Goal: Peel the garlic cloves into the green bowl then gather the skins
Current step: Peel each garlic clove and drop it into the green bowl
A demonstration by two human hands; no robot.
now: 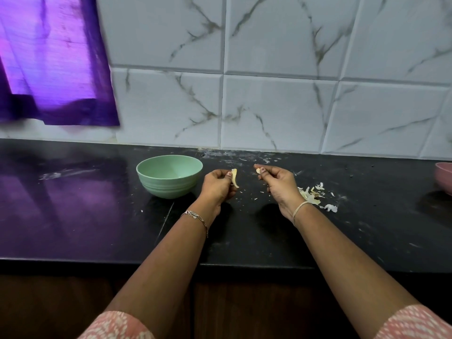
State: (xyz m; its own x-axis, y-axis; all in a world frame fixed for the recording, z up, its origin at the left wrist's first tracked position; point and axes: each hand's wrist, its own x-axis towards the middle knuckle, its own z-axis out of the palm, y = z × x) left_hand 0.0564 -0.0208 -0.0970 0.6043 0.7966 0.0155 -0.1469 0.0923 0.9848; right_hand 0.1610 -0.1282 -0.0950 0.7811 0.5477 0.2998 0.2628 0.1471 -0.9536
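Note:
A green bowl point(169, 176) stands on the black counter, left of my hands. My left hand point(218, 185) pinches a thin curved pale strip of garlic skin point(234, 177) just right of the bowl. A little further right, my right hand point(277, 183) pinches a small pale piece of garlic point(258, 170) between thumb and fingertip; whether it is clove or skin is unclear. The two hands are held apart above the counter. A heap of loose garlic skins point(311, 195) lies on the counter behind my right wrist.
A pink bowl point(444, 178) shows at the right edge. Small skin flecks are scattered over the black counter point(97, 216). A purple curtain point(53, 59) hangs at the left over the marble-tiled wall. The counter's front edge runs under my forearms.

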